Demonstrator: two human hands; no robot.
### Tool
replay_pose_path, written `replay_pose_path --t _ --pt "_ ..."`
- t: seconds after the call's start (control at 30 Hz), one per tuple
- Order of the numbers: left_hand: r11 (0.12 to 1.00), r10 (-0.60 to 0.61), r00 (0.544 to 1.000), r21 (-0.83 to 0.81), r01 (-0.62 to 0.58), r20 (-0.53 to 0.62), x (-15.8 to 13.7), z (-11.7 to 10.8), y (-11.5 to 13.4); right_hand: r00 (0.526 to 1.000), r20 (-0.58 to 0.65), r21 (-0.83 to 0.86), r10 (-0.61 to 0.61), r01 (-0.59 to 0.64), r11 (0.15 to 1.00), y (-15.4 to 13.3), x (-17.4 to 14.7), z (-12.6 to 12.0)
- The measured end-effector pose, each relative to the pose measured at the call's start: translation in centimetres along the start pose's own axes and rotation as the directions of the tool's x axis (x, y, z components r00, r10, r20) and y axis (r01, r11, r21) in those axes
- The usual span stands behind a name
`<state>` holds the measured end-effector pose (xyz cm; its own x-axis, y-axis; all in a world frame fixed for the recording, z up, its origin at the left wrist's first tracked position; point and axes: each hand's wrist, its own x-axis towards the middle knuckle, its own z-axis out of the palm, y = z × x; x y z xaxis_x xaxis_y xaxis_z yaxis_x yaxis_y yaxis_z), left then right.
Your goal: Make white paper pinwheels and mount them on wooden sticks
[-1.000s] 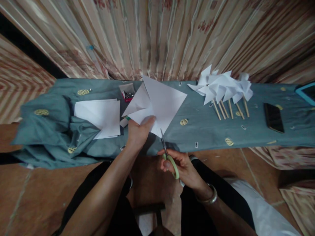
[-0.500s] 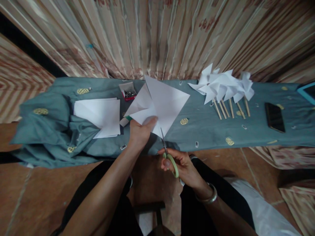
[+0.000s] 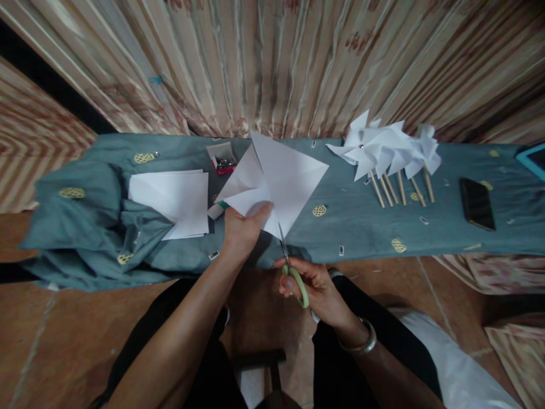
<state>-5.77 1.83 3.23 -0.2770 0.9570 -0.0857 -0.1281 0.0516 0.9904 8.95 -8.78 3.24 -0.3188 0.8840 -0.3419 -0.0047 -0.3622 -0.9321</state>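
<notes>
My left hand (image 3: 244,230) grips a white paper sheet (image 3: 293,170) by its near part, the thumb pressed on top. The sheet is turned cornerwise and has a slit running in from its far corner. In my right hand (image 3: 313,284) is a pair of scissors with green handles (image 3: 301,287), fingers in the loops. Their blades meet the sheet's near corner. Just left of the sheet, a small box (image 3: 222,163) holds many shiny metal pins. Partly under my left hand's side lies a small white and green object (image 3: 216,210), its kind unclear.
A stack of white paper (image 3: 179,196) lies on the left, partly covered by bunched teal cloth (image 3: 97,221). Several paper pinwheels on sticks (image 3: 383,150) lie on the right, with a black phone (image 3: 477,203) and a blue-edged device (image 3: 532,161) beyond. Curtains (image 3: 264,68) hang behind.
Almost nothing differs. Both hands, the paper and the scissors keep their places; the view has shifted very slightly.
</notes>
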Motion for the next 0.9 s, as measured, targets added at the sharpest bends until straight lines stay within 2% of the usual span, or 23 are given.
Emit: replay_pose_path --t 0.4,0.9 --pt "1.000 0.004 1.000 0.006 -0.004 0.003 0.05 -0.13 -0.24 0.999 -0.035 -0.002 0.040 -0.040 0.999 -0.18 0.00 0.14" --pt "1.000 0.008 1.000 0.028 -0.008 0.022 -0.24 -0.16 -0.90 0.999 -0.040 0.021 0.023 -0.022 1.000 -0.09 0.06 0.01"
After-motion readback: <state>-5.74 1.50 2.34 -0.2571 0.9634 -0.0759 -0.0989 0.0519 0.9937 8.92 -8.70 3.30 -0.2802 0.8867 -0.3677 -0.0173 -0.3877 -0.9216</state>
